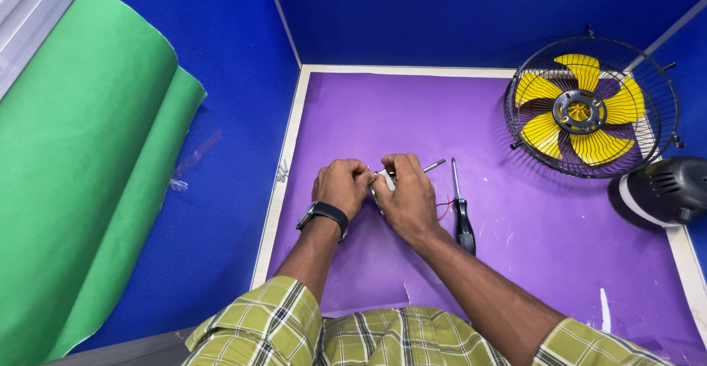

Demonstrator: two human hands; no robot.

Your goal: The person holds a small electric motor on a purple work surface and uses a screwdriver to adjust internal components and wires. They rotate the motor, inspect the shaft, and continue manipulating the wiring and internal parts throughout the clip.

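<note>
Blue partition walls (456,12) around a purple-topped table (368,108)

1. Both hands, left hand (342,187) and right hand (406,194), meet mid-bench (353,108) around a small metal part (387,180).
2. A screwdriver (461,211) lies just right of them.
3. A fan (589,107) sits at the far right corner.

Left hand (342,186): curled into a loose fist, knuckles up, wrist straight | Right hand (406,195): palm down, fingers bent inward, pressed against the left hand | Both forearms: bare, reaching forward from the near edge of the surface, angling together so the hands meet at its middle.
</note>
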